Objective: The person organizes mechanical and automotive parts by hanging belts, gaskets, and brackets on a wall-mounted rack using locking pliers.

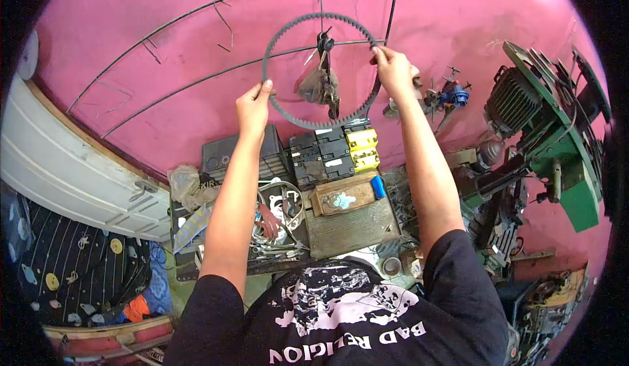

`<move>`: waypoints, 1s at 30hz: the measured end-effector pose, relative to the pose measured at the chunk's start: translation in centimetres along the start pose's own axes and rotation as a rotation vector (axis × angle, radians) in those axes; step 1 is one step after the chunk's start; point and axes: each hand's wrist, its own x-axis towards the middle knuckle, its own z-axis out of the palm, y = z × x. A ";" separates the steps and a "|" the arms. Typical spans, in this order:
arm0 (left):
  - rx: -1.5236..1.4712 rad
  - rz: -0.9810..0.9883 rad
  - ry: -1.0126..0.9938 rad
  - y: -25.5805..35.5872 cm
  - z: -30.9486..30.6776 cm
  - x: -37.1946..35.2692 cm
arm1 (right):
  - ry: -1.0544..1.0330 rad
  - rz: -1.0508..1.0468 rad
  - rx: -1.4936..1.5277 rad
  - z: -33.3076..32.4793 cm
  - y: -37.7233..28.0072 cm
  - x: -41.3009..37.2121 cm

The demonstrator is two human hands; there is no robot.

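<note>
A black toothed drive belt is held up in front of the pink wall, spread into a wide loop with its teeth along the edge. My left hand grips its left side, thumb up against the belt. On the upper right side, my right hand pinches it between thumb and fingers. Both arms reach out over the workbench. Through the loop show a plastic bag and dark items hanging from the wall rack.
Below stand black batteries, yellow-topped batteries and a wooden box beside a blue cylinder. Wrenches lie at the left. A metal rack is on the wall. A green machine stands right, a white door left.
</note>
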 end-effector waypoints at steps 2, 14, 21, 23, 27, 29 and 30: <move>0.035 -0.053 -0.002 -3.5 0.4 -0.2 | -0.092 0.034 -0.113 1.0 0.8 -1.4; 0.107 -0.068 -0.151 -13.0 2.1 -7.1 | 0.109 -0.059 -0.330 5.9 5.5 -8.2; 0.711 -0.025 -0.182 -17.9 -2.1 -21.7 | -0.028 -0.058 -0.208 7.8 5.5 -23.9; 0.835 -0.016 -0.149 -18.0 -3.4 -26.8 | -0.322 0.059 -0.051 10.0 6.3 -31.1; 0.990 0.020 -0.169 -17.5 -6.9 -32.5 | -0.827 -0.011 -0.054 10.3 3.1 -40.3; 1.056 -0.037 -0.116 -17.4 -8.6 -32.7 | -1.064 -0.183 -0.076 11.1 2.3 -42.0; 1.117 -0.086 -0.066 -16.9 -9.4 -32.5 | -1.074 -0.185 -0.070 11.9 1.8 -42.3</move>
